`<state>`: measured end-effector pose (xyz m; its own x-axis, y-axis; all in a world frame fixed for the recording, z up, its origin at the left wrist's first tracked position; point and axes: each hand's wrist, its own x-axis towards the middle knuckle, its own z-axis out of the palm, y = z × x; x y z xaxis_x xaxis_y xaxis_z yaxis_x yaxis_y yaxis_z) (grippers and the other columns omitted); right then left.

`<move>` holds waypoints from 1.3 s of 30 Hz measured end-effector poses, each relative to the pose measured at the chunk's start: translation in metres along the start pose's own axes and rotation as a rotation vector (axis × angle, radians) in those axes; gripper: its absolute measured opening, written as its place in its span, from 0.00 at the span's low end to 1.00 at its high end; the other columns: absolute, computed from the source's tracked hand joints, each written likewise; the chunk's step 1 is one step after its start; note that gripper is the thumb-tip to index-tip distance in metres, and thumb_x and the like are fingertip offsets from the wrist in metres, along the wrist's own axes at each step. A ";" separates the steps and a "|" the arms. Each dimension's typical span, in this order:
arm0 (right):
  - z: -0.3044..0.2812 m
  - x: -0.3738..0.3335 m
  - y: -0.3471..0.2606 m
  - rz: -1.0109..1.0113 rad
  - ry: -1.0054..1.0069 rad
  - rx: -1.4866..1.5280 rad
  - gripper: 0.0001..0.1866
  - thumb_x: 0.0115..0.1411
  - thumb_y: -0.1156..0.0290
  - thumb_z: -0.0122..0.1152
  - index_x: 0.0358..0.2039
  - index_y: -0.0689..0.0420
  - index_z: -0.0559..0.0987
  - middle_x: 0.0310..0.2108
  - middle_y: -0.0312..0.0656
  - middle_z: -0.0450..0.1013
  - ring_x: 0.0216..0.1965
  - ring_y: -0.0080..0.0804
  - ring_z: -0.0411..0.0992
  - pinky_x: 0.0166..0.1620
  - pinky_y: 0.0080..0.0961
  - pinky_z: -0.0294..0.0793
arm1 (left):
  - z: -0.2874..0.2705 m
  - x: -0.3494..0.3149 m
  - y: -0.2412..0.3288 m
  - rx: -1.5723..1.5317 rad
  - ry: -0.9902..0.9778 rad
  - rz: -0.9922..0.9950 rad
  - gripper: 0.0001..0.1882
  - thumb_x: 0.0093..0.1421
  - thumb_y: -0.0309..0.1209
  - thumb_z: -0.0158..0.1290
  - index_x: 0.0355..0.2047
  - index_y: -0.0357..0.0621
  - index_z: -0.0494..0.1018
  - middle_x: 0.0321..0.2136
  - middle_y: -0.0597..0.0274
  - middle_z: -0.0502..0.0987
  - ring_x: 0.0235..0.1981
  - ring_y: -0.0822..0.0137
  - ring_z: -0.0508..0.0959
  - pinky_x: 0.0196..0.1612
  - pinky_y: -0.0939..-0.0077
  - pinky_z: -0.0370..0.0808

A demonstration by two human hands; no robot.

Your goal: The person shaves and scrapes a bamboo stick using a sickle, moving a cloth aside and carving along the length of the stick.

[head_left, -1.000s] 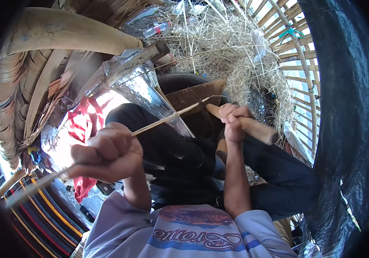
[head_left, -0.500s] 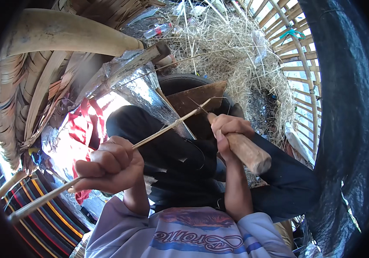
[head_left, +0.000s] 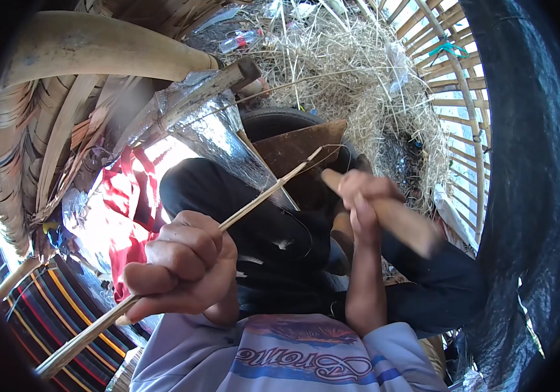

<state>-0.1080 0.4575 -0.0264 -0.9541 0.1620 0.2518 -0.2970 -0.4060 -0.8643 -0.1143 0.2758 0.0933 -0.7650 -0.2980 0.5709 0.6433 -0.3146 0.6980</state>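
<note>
My left hand (head_left: 179, 264) is closed in a fist around a thin, pale wooden stick (head_left: 260, 197). The stick slants from the lower left up toward the middle, and a fine curled shaving hangs at its far tip. To the right of that tip, my right hand (head_left: 371, 196) grips the thick, light-brown handle of a knife (head_left: 407, 225). The handle's butt end is smeared by motion, and the blade hardly shows. Knife and stick look apart. Behind the stick's tip stands a brown wooden board (head_left: 299, 144), between my legs in dark trousers (head_left: 267, 242).
A black rubber-like ring (head_left: 273, 121) lies behind the board. Dry straw (head_left: 339, 78) covers the ground ahead, with a plastic bottle (head_left: 241, 41) at its left. A slatted bamboo wall (head_left: 456, 85) and dark sheeting (head_left: 522, 163) stand right; a thick bamboo pole (head_left: 110, 49) spans the upper left.
My left hand has come right and nearer with the stick. My right hand has moved right with the knife, whose blade lay across the stick near its tip before.
</note>
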 end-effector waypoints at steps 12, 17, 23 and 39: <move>0.026 0.010 -0.043 -0.129 -0.119 0.022 0.08 0.43 0.80 0.57 0.18 0.59 0.66 0.13 0.37 0.65 0.16 0.28 0.67 0.19 0.23 0.67 | -0.012 -0.004 0.008 0.075 0.036 -0.008 0.26 0.64 0.59 0.26 0.22 0.53 0.49 0.07 0.73 0.48 0.06 0.83 0.45 0.07 0.88 0.43; -0.002 -0.004 0.023 0.007 -0.044 0.049 0.08 0.48 0.77 0.57 0.21 0.57 0.66 0.17 0.37 0.68 0.18 0.23 0.65 0.22 0.21 0.64 | -0.002 -0.003 0.004 0.060 0.040 -0.023 0.25 0.64 0.59 0.26 0.23 0.52 0.49 0.07 0.73 0.48 0.06 0.83 0.45 0.07 0.88 0.42; 0.014 0.004 -0.018 -0.166 -0.023 -0.235 0.09 0.48 0.71 0.58 0.21 0.57 0.66 0.14 0.35 0.69 0.14 0.22 0.65 0.24 0.20 0.64 | -0.002 -0.001 0.000 0.049 0.039 0.023 0.25 0.64 0.58 0.27 0.23 0.52 0.50 0.07 0.73 0.48 0.06 0.83 0.44 0.08 0.88 0.42; -0.002 0.015 -0.004 -0.141 -0.066 -0.240 0.08 0.52 0.72 0.57 0.25 0.59 0.67 0.17 0.42 0.69 0.17 0.25 0.64 0.22 0.23 0.64 | -0.021 0.002 -0.003 0.042 0.112 -0.026 0.26 0.64 0.60 0.24 0.24 0.53 0.50 0.08 0.74 0.47 0.07 0.82 0.43 0.09 0.85 0.40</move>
<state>-0.1206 0.4629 -0.0197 -0.9069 0.1399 0.3975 -0.4167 -0.1577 -0.8953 -0.1170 0.2575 0.0837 -0.7718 -0.3897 0.5024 0.6200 -0.2860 0.7306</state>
